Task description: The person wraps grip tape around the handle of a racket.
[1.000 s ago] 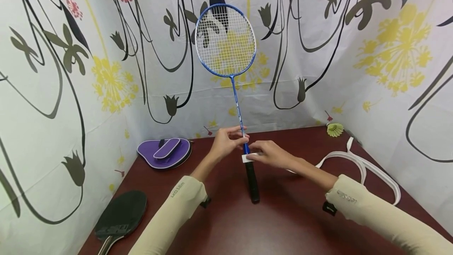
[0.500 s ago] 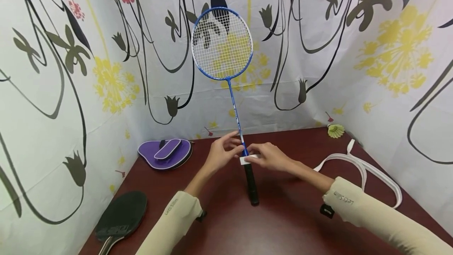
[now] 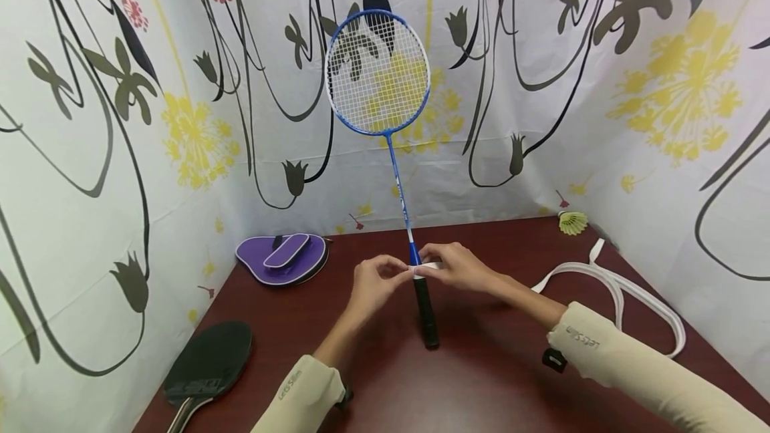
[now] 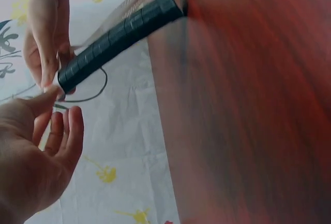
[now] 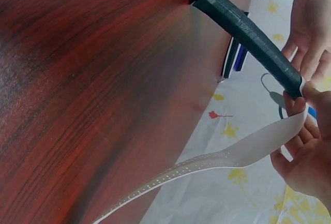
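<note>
A blue and white badminton racket (image 3: 399,186) stands with its head up and its black handle (image 3: 424,313) pointing down over the table. White perforated grip tape (image 5: 258,141) lies across the top of the handle. My left hand (image 3: 373,282) comes in from the left, thumb and index finger pinching at the tape's wrapped part. From the other side my right hand (image 3: 463,266) pinches the tape between thumb and fingers, close to the left fingertips. In the right wrist view the long strip hangs from the right hand; part of its far end is hidden behind the forearm in the head view.
On the dark red table (image 3: 445,393), a purple paddle case (image 3: 259,252) lies at the back left, a black table tennis paddle (image 3: 210,359) at the front left. A yellow shuttlecock (image 3: 573,223) sits at the back right. Patterned curtain (image 3: 511,85) surrounds the table.
My left hand has moved down from the racket's shaft to the tape at the handle's top. The racket has shifted slightly left; the right hand stays at the tape.
</note>
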Demonstrator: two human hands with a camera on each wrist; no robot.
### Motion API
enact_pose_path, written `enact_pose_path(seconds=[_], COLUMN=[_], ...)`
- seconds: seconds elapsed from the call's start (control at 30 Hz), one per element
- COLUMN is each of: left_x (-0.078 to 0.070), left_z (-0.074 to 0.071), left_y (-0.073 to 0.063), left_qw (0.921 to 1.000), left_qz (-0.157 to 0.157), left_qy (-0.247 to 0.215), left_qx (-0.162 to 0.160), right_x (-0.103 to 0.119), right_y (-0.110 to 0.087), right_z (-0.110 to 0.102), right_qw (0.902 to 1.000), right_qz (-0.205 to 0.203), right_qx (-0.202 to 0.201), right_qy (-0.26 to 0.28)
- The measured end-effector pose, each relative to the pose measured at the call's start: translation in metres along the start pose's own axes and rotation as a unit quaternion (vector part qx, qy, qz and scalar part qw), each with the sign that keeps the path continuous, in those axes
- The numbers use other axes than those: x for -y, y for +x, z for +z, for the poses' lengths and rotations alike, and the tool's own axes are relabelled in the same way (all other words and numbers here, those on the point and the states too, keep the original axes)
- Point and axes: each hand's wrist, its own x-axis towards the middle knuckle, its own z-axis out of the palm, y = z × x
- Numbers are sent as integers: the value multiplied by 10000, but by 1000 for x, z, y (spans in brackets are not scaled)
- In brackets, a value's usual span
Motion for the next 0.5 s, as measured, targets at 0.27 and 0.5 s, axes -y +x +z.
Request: enact_pose_path(seconds=[0.27,0.5], left_x=[-15,-20], left_z=[8,25], left_y=[-16,-29], left_qw=[9991,9964], left_qz=[-299,-620], left_qy=[-36,29], left_qx=[-290,-570], right_x=[3,6], right_y=[3,6], right_z=[5,14], right_qw=[9999,9987], right_qz=[-37,-23], right_qx=[-166,-283], right_qy=[28,418])
